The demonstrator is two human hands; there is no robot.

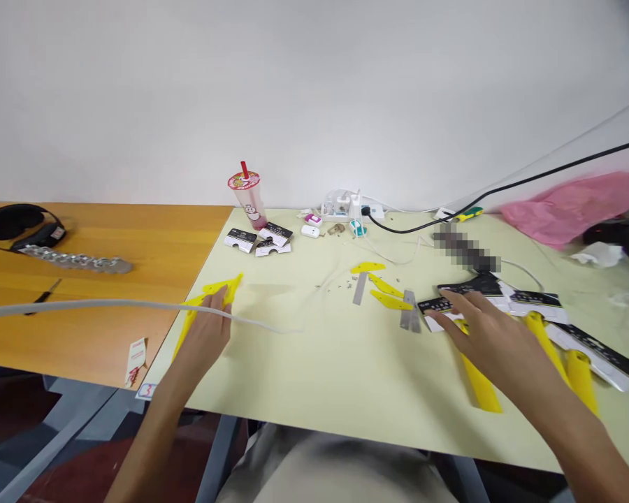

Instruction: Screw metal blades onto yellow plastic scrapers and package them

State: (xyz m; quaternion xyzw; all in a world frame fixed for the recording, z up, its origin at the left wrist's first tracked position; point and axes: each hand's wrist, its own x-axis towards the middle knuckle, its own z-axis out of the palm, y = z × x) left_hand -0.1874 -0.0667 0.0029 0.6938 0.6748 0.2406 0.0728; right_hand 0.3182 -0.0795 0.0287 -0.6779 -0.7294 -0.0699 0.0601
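Note:
At the left of the table, my left hand [210,325] has its fingers closed over a yellow scraper-like tool [233,288] with a long handle; part of it is hidden under the hand. My right hand [485,332] is held with fingers apart above black-and-white cards [435,314], near a yellow tubular handle [479,381]. Two more yellow handles [581,381] lie to its right. Between the hands are three thin yellow plates [391,300], flat grey metal strips [360,288] and several small screws [340,283].
A drink cup [250,202] with a red straw stands at the back beside cards [241,239]. A power strip [340,206] sits by the wall. A screwdriver [470,214] and pink bag [576,209] are back right. Headphones [15,227] lie left. A pale cable [110,304] crosses the view.

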